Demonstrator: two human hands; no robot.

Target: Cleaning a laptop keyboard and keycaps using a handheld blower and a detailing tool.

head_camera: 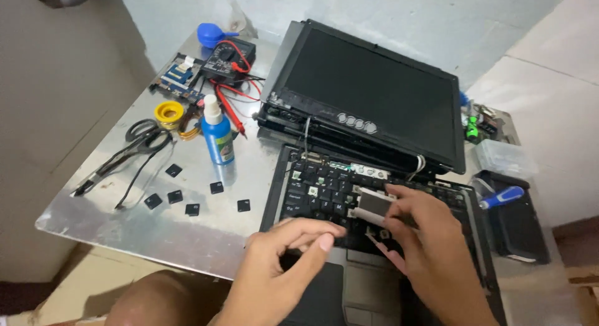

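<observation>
Right hand (pixel 430 248) pinching grey plate (pixel 373 205) over laptop keyboard (pixel 318 192), left hand (pixel 281 270) fingers loosely curled, table edge (pixel 150 254) near

You have two hands over the work, the left hand (pixel 284 263) and the right hand (pixel 430 251), on one opened laptop (pixel 374 107). Six loose black keycaps (pixel 192 209) lie on the one metal table (pixel 156 232). Count one blue spray bottle (pixel 218 134), one black multimeter (pixel 228 59), one yellow solder spool (pixel 169 112), one green circuit board (pixel 178 79), one blue air blower (pixel 211 34) and one blue-handled screwdriver (pixel 502 196)
</observation>
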